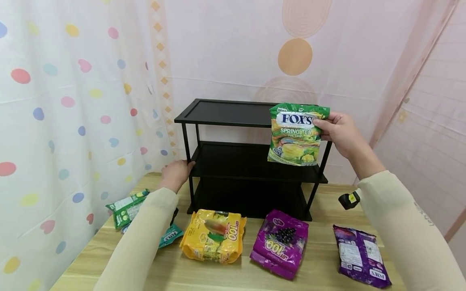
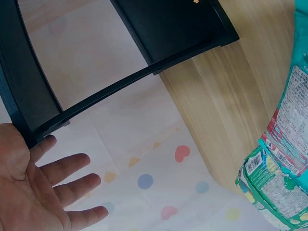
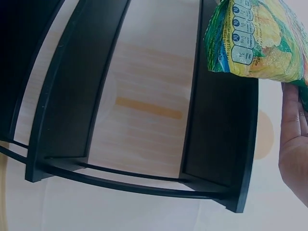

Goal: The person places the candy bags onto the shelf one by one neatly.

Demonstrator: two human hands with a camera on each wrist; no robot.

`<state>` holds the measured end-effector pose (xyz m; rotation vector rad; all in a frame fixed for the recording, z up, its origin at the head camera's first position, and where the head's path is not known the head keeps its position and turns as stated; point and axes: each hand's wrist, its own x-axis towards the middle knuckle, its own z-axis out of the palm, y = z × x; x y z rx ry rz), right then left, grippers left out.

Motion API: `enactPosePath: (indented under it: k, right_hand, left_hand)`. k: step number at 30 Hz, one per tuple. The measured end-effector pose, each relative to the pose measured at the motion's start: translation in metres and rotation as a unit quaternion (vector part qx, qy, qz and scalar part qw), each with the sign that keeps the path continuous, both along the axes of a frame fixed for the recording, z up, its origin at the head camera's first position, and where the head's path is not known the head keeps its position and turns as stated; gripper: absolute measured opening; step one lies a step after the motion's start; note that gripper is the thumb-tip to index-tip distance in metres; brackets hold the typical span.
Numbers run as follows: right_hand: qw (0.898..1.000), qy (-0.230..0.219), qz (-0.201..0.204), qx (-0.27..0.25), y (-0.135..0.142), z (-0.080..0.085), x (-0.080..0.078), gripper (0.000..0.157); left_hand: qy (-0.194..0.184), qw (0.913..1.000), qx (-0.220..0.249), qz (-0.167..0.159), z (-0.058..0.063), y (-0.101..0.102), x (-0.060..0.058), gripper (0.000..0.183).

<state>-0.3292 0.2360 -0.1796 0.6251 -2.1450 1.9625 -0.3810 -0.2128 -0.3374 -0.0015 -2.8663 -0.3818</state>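
the right hand [image 1: 341, 131] pinches a green candy bag [image 1: 295, 139] near the top right of the black shelf [image 1: 233, 159]; the left hand [image 1: 174, 174], fingers extended, touches its left side.

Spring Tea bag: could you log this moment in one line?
Right hand: pinching Spring Tea bag by black rack, right side | Left hand: at rack's left side, fingers spread | Yellow bag: on table

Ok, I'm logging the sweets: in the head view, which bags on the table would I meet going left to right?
Green bag, teal bag, yellow bag, magenta bag, dark purple FOX'S bag.
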Motion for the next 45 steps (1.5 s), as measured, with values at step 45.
enactPosePath:
  k: [45]
  right_hand:
    - [0.997, -0.047, -0.039, -0.048, -0.015, 0.074, -0.029, 0.009]
  left_hand:
    - [0.008, 0.9999, 0.007, 0.000, 0.002, -0.003, 0.004, 0.049]
